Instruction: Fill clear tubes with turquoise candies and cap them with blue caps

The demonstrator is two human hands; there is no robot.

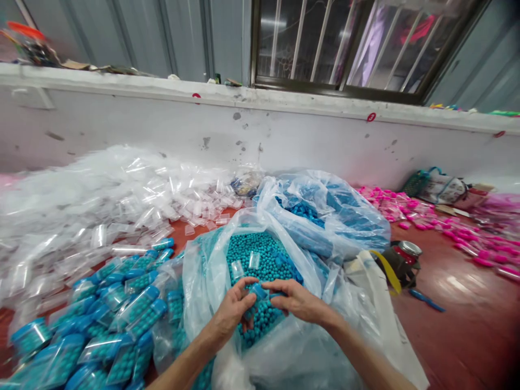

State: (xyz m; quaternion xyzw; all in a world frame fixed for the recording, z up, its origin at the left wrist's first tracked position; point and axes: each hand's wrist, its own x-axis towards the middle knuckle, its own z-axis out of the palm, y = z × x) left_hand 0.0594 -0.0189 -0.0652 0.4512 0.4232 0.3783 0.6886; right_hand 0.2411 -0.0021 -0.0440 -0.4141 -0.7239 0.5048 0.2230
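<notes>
My left hand (234, 306) is closed around a small clear jar with a blue cap (259, 291) at its top. From the right, the index fingertip of my right hand (298, 301) reaches the cap. A second piece of blue, apparently another lid (278, 295), shows between the fingers of my right hand. Both hands are above a large open plastic bag (211, 271) full of teal beads (260, 244). Two clear empty jars (254, 260) rest on the beads, with several blue lids (286, 262) at their right. My fingers hide much of the held jar.
Filled blue-capped jars (117, 303) are heaped at the left, below a large pile of clear empty jars (101, 216). Behind the bead bag is a bag of blue lids (300, 208). Pink-capped tubes (459, 230), a dark canister (406, 260) and a blue tool (426, 299) lie right.
</notes>
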